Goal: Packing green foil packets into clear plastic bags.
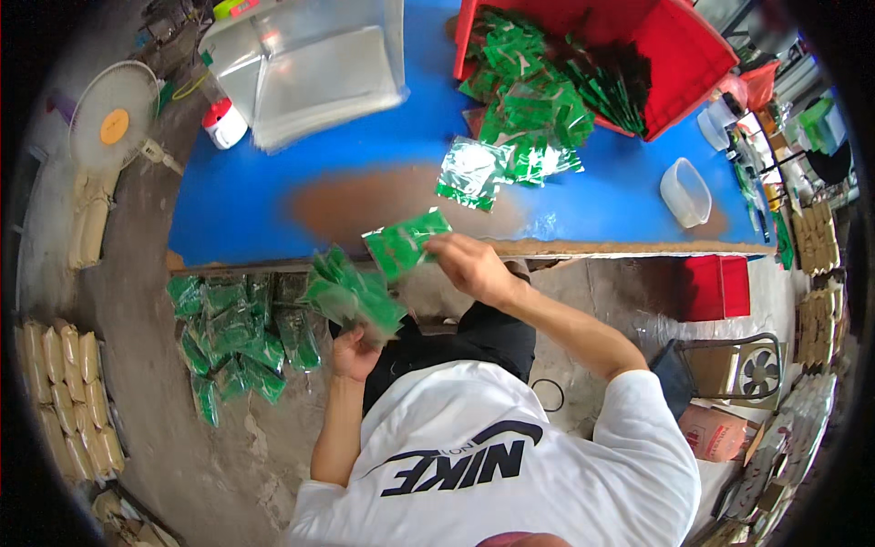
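Note:
My left hand (355, 354) is closed on a bunch of green packets (351, 290) in front of my lap, just below the table's near edge. Between the fingers of my right hand (469, 266) is the corner of a single green packet (401, 242), held over the table edge beside the bunch. Beyond my hands, a loose heap of green packets (533, 109) spills out of a tipped red bin (674, 55) onto the blue table (346, 137). One shiny packet (469, 173) lies at the heap's near side.
Clear plastic sheets (319, 87) are stacked at the table's back left, near a red-and-white bottle (223, 123). A clear tub (685, 193) sits at the right. Bagged green packets (232, 328) lie on the floor at left, with a fan (114, 118) beyond and a red crate (720, 287) under the table.

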A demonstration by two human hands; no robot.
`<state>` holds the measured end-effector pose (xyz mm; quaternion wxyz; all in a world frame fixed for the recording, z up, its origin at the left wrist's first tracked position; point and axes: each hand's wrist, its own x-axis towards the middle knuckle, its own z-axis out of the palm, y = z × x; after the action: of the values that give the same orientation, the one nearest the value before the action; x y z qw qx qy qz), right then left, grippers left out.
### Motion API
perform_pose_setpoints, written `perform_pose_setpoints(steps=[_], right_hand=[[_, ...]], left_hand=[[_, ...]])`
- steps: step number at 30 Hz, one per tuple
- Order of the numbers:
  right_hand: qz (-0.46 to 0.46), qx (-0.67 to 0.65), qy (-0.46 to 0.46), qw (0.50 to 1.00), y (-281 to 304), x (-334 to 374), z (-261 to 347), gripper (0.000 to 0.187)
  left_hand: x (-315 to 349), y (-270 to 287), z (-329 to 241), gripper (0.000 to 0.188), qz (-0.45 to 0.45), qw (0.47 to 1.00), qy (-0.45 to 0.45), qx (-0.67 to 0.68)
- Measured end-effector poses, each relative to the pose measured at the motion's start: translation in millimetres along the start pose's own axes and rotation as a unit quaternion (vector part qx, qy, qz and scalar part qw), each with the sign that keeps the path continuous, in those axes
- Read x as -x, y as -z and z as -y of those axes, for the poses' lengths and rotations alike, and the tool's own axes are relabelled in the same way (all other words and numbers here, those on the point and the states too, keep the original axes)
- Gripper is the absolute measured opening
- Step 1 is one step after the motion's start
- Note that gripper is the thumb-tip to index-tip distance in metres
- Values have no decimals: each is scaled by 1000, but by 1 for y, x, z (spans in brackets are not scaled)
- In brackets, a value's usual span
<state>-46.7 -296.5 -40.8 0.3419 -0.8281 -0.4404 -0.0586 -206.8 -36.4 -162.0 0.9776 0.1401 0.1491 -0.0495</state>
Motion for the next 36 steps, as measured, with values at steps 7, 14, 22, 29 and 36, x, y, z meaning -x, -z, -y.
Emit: perform_pose_setpoints(steps=[7, 14, 22, 29, 36], right_hand=[[-53, -132, -290, 946, -4, -55, 12, 32], [-104, 240, -69, 963, -20, -62, -32, 52], [-113, -39, -208, 971, 14, -77, -17, 39], [-22, 140, -3, 990, 10, -50, -44, 75], [-135, 1, -3, 991, -2, -17, 8, 26]], left_hand=[[-22, -93, 16, 48, -4, 991, -47, -122], [4, -79, -8, 50, -16, 988, -77, -130], [-22, -101, -6, 51, -42, 960, -63, -271], [-7, -81, 4, 57, -47, 976, -41, -207], [-12, -66, 0, 64, 102, 993, 53, 1]])
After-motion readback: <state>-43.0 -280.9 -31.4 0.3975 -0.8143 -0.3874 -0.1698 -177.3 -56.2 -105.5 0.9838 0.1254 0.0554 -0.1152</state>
